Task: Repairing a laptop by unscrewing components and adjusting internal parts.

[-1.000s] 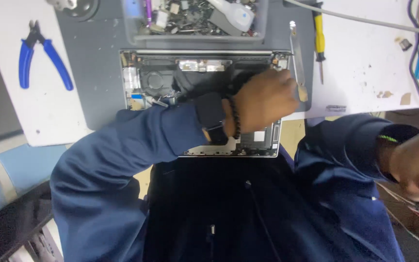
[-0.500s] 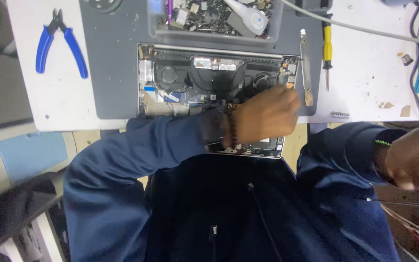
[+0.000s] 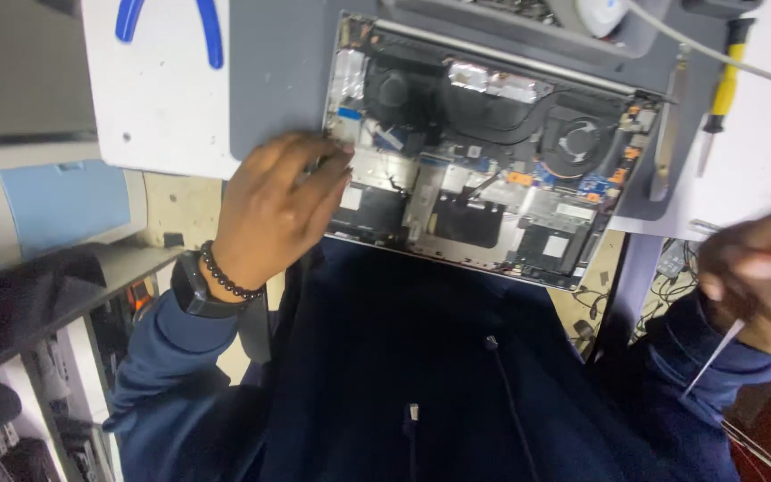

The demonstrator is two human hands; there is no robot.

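Silver and black, the opened laptop (image 3: 484, 152) lies bottom-up on a grey mat (image 3: 278, 80) at the near edge of the bench (image 3: 149, 107), its two fans, copper pipe and circuit boards bare. From the head camera, the left hand (image 3: 274, 210) rests on the laptop's near left corner, fingers laid flat and close together over the edge, pinching nothing that I can see. A dark watch and a bead bracelet (image 3: 229, 281) circle that wrist above a navy sleeve. Off to the right, below the bench edge and well apart from the laptop, the right hand (image 3: 756, 281) is blurred but closed around a red-handled screwdriver (image 3: 733, 335), its thin shaft pointing down. Blue-handled pliers (image 3: 171, 27) and a yellow screwdriver (image 3: 725, 76) lie on the bench.
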